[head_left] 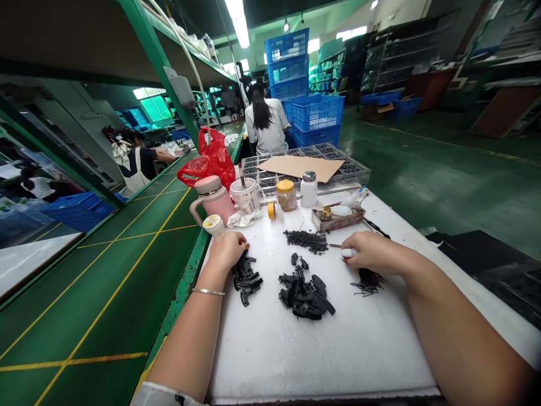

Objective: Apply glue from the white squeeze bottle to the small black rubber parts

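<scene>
My left hand (228,249) is at the far end of a small row of curved black plastic parts (247,279), its fingers pinched together; anything between them is hidden. On the right, my right hand (364,249) is closed around a slim metal-tipped tool (336,246) whose shaft points left. A bunch of thin black pins (368,283) lies just below that hand. Between my hands a loose pile of black plastic parts (305,294) rests on the white tabletop (321,361). Beyond it is a heap of tiny black pieces (306,241).
Along the back stand a pink mug (213,198), a cup (245,196), a yellow-lidded jar (286,195), a white bottle (309,190) and a small box of items (338,219). Behind them lies a compartment tray (357,172) under cardboard (302,166). A green conveyor (105,304) runs left.
</scene>
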Demonstrator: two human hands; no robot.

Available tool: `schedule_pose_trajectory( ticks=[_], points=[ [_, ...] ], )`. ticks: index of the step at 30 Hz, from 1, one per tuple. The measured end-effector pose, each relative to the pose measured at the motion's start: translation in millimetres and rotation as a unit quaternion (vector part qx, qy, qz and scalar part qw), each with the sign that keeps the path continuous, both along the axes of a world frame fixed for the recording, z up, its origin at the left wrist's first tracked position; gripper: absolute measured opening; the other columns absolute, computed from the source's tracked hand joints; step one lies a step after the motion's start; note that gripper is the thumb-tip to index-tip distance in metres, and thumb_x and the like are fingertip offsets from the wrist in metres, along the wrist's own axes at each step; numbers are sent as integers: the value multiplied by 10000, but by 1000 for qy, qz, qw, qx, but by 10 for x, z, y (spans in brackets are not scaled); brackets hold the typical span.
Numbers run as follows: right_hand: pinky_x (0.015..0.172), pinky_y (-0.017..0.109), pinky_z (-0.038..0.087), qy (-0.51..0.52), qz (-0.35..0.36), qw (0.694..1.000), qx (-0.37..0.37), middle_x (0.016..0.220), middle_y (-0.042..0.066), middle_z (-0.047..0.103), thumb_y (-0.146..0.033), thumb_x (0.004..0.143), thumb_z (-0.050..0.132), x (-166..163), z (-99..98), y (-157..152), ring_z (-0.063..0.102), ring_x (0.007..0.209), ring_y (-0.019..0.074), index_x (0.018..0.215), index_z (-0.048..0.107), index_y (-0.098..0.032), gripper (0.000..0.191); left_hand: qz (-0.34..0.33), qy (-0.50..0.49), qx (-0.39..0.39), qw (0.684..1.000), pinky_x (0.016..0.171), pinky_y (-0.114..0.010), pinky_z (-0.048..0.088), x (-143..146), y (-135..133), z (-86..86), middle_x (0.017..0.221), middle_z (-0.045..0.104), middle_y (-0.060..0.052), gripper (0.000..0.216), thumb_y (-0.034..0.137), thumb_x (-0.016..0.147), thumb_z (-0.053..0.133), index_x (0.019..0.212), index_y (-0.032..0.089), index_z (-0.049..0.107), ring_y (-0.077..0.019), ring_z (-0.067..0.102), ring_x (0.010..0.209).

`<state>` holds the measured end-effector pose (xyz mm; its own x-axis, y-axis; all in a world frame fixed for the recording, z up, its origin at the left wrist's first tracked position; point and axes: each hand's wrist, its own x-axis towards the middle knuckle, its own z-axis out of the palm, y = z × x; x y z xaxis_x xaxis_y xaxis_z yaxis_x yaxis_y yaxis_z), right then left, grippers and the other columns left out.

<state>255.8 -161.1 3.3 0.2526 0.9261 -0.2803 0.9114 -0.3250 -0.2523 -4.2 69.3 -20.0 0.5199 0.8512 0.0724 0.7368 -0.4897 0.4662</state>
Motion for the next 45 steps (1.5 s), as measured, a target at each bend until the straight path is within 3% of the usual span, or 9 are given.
schedule_pose_trajectory(
  ticks=[4, 9, 13, 22, 24, 28, 35, 39, 45],
  points=[
    [552, 245, 319, 49, 13, 997, 62, 665, 6, 596, -229, 700, 489, 26, 44, -11, 541, 653, 159, 663, 561, -189, 90, -17, 54, 19, 998, 688, -302, 403, -29, -14, -55, 767, 691, -55, 69, 200, 669, 660, 728, 213, 693, -224, 598, 767],
    [534, 251, 304, 43, -14, 998, 45, 650, 15, 604, -183, 629, 531, 51, 12, -12, 541, 645, 172, 649, 587, -192, 60, -36, 54, 29, 997, 622, -280, 373, -71, -17, -34, 813, 695, -37, 102, 221, 685, 647, 783, 213, 671, -208, 599, 758],
    [551, 251, 329, 61, -38, 997, 30, 694, 31, 644, -186, 634, 561, 88, 29, -32, 567, 686, 187, 689, 662, -198, 115, -42, 27, 34, 998, 633, -278, 376, -124, -41, 6, 867, 700, -27, 198, 251, 719, 619, 905, 228, 683, -201, 603, 780],
    [607, 253, 373, 53, -98, 994, 17, 755, 42, 683, -152, 634, 589, 109, 120, -77, 607, 751, 207, 685, 700, -206, 134, -60, -101, -9, 993, 672, -281, 431, -109, -153, 122, 820, 691, -29, 159, 304, 742, 617, 832, 188, 679, -187, 602, 751],
    [623, 253, 380, 55, -107, 992, 24, 786, 42, 689, -146, 634, 591, 115, 126, -83, 611, 765, 207, 711, 706, -212, 153, -75, -196, -100, 973, 662, -281, 461, -86, -216, 173, 797, 680, -37, 198, 328, 717, 664, 834, 168, 668, -181, 602, 730],
    [597, 257, 371, 39, -92, 995, 26, 739, 40, 672, -177, 659, 580, 113, 128, -104, 598, 721, 199, 688, 686, -215, 117, -106, -352, -294, 882, 663, -262, 513, -19, -434, 296, 849, 692, -42, 246, 312, 692, 733, 859, 167, 626, -161, 623, 766],
    [587, 256, 365, 45, -83, 993, 71, 719, 56, 654, -168, 665, 584, 117, 139, -127, 581, 700, 197, 673, 673, -187, 92, -160, -399, -471, 770, 619, -211, 522, 102, -793, 354, 903, 711, -75, 214, 233, 731, 728, 826, 164, 549, -129, 645, 708],
    [654, 250, 400, 69, -69, 992, 85, 773, 38, 682, -154, 680, 592, 104, 142, -116, 602, 772, 196, 736, 687, -197, 118, -180, -389, -528, 733, 565, -182, 497, 173, -894, 307, 880, 709, -87, 222, 223, 733, 727, 811, 164, 529, -122, 636, 663],
    [719, 277, 444, 219, -38, 958, 182, 866, 35, 694, -194, 742, 566, -67, 195, -90, 620, 852, 202, 830, 678, -180, 144, -171, -373, -564, 717, 505, -152, 466, 254, -988, 275, 768, 670, -48, 261, 257, 742, 721, 966, 158, 633, -74, 574, 543]
  ],
)
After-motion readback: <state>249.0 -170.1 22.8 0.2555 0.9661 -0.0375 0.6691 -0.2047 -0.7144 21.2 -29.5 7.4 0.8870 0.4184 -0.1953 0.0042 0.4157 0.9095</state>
